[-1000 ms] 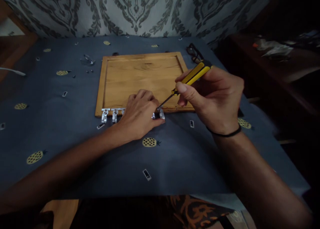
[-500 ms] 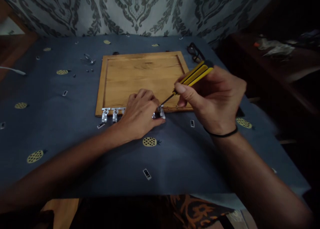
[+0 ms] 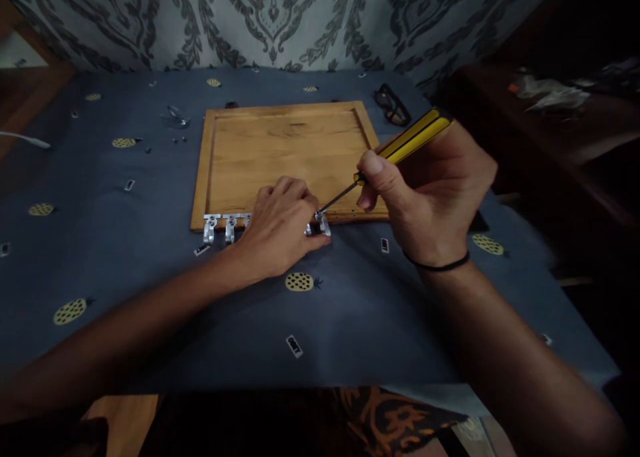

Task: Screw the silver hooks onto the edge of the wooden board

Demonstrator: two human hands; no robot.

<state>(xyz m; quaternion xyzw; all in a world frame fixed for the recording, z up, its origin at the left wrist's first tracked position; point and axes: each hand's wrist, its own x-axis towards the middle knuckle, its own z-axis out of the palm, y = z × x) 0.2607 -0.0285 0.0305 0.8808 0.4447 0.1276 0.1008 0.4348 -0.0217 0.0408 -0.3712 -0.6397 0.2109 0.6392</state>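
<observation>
A framed wooden board [image 3: 290, 150] lies flat on the table, with a row of silver metal hooks [image 3: 230, 227] along its near edge. My left hand [image 3: 280, 227] rests over that edge, its fingers bent round the row and covering its middle part. At the right end of the row, a silver hook [image 3: 325, 225] shows beside my left thumb. My right hand [image 3: 435, 190] is closed on the yellow-and-black handle of a screwdriver [image 3: 415, 140]. The screwdriver slants down to the left, its tip at the metal by my left fingers. Whether a screw sits under the tip, I cannot tell.
A blue cloth [image 3: 165, 324] with pineapple prints covers the table. Dark glasses [image 3: 393, 104] lie behind the board's right corner. Small screws [image 3: 180, 139] and a clear plastic piece [image 3: 175, 117] are at the left. A white cable [image 3: 25, 139] reaches in from the left edge.
The screwdriver's handle has shifted slightly right and up and turned in my right fingers, while its tip stays at the hook. My left hand has not moved.
</observation>
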